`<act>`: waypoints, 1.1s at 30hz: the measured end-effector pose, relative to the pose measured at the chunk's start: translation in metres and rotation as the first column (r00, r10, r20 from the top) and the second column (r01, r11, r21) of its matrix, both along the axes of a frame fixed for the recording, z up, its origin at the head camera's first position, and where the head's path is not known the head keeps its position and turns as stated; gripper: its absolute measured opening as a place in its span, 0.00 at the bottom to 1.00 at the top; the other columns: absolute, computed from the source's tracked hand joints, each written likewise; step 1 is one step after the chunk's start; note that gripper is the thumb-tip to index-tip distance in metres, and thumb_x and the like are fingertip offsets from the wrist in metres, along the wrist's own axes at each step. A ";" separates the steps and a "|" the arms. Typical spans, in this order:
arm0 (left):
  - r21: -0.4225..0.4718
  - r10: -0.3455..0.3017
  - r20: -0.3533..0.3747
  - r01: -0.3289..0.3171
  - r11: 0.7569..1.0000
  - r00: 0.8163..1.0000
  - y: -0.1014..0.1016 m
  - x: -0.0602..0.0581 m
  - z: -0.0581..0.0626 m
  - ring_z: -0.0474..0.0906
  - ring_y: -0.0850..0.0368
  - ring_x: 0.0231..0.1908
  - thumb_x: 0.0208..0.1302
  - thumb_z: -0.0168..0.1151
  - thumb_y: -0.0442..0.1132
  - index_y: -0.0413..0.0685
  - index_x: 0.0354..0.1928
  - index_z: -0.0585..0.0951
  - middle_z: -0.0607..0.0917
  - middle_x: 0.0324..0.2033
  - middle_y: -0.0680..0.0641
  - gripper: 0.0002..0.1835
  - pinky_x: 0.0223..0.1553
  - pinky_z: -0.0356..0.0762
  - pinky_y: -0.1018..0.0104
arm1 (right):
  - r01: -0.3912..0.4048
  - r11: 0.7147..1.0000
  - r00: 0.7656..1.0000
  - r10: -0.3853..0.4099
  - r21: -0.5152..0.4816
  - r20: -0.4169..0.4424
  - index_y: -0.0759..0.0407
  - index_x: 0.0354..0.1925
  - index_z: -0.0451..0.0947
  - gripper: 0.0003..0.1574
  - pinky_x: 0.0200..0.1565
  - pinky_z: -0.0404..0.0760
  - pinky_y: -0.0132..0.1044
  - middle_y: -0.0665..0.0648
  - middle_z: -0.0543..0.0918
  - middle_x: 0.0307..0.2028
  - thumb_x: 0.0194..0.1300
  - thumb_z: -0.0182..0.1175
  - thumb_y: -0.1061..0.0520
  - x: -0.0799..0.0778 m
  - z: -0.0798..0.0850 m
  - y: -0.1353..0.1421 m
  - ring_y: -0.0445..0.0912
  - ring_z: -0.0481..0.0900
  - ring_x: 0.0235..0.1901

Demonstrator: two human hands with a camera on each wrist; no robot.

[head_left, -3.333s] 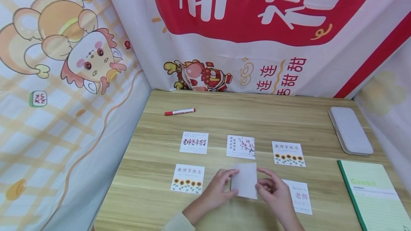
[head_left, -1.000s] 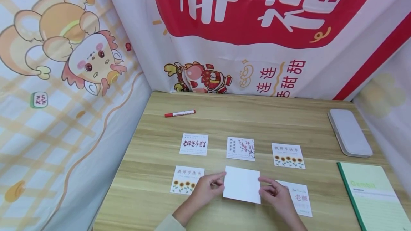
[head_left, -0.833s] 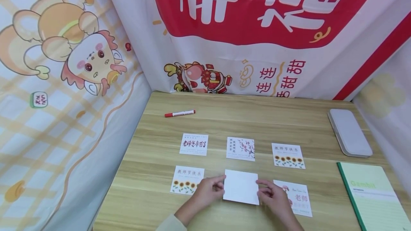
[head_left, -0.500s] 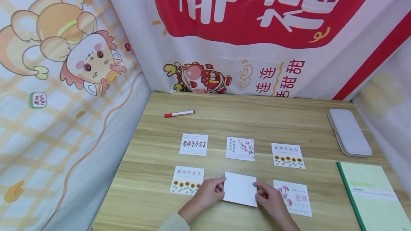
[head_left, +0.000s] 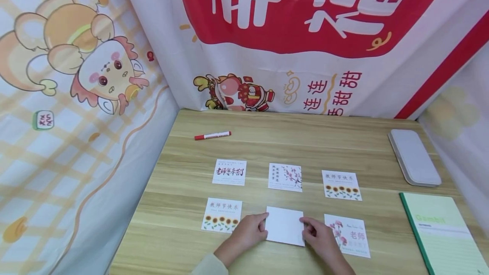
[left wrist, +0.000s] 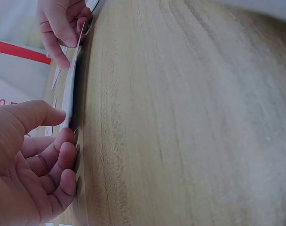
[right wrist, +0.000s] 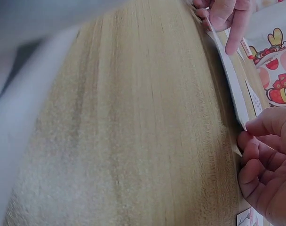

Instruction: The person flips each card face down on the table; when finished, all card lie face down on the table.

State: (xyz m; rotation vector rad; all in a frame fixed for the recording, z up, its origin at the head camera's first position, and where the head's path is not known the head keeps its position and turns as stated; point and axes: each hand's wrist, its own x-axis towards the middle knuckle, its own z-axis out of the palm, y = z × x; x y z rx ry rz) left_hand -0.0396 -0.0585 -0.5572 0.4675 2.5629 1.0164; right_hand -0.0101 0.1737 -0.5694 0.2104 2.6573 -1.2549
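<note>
A blank white square card (head_left: 285,225) lies low over the table between both hands, its face showing no print. My left hand (head_left: 249,233) holds its left edge with thumb and curled fingers. At the opposite edge my right hand (head_left: 321,237) pinches the card between thumb and fingertips. Seen edge-on in the right wrist view, the card (right wrist: 232,80) is close over the wood. A sunflower card (head_left: 222,214) sits by the left hand, partly covered by it. Beside the right hand is a card with pink flowers (head_left: 353,237), its left part overlapped by that hand.
Three printed cards form a row behind: one with red writing (head_left: 229,172), one with blossoms (head_left: 285,177), one with sunflowers (head_left: 341,185). A red-and-white marker (head_left: 212,136) lies farther back. To the right are a grey case (head_left: 414,157) and a green notebook (head_left: 443,232).
The card was tilted up and narrow in view; it has since been turned to its blank face and lowered toward the table. Both hands came down with it, uncovering the pink-flower card more.
</note>
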 end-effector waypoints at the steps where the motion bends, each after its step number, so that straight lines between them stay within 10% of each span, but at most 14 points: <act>1: -0.009 0.000 -0.003 0.000 1.000 1.000 0.000 0.000 0.000 0.63 0.69 0.16 0.47 0.65 0.33 0.40 0.58 0.74 0.70 0.15 0.62 0.30 0.19 0.65 0.76 | 0.002 1.000 1.000 -0.002 -0.002 0.003 0.60 0.47 0.79 0.24 0.25 0.71 0.29 0.48 0.73 0.23 0.48 0.61 0.69 0.000 0.000 0.000 0.41 0.69 0.24; 33: 0.008 0.063 -0.034 -0.063 0.998 0.997 0.000 -0.004 0.006 0.66 0.69 0.22 0.50 0.64 0.33 0.42 0.55 0.77 0.73 0.21 0.61 0.25 0.25 0.69 0.75 | 0.002 0.999 1.000 -0.002 0.034 -0.010 0.57 0.48 0.79 0.24 0.24 0.71 0.29 0.48 0.74 0.25 0.50 0.61 0.67 -0.010 0.008 0.001 0.41 0.69 0.25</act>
